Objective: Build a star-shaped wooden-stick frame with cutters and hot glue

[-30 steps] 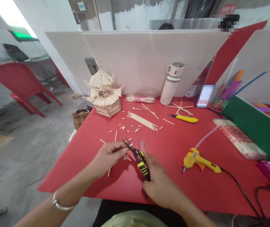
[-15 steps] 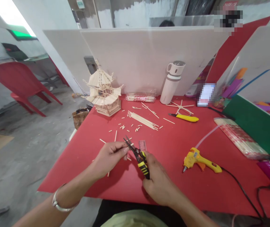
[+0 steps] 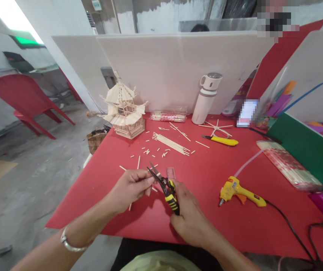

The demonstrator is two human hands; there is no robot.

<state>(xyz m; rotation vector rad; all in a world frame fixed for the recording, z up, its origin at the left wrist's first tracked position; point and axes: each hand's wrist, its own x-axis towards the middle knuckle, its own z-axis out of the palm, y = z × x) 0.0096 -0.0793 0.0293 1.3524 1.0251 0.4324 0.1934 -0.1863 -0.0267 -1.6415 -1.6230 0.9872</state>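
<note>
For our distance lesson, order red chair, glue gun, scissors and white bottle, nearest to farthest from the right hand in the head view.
1. Scissors, in the right hand
2. Glue gun, right of the hand
3. White bottle, farther back
4. Red chair, far left

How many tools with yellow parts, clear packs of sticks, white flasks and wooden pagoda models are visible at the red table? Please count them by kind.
Tools with yellow parts: 3 (scissors, glue gun, yellow-handled tool)
Clear packs of sticks: 2 (back pack, right-hand pack)
White flask: 1
Wooden pagoda model: 1
Total: 7
</note>
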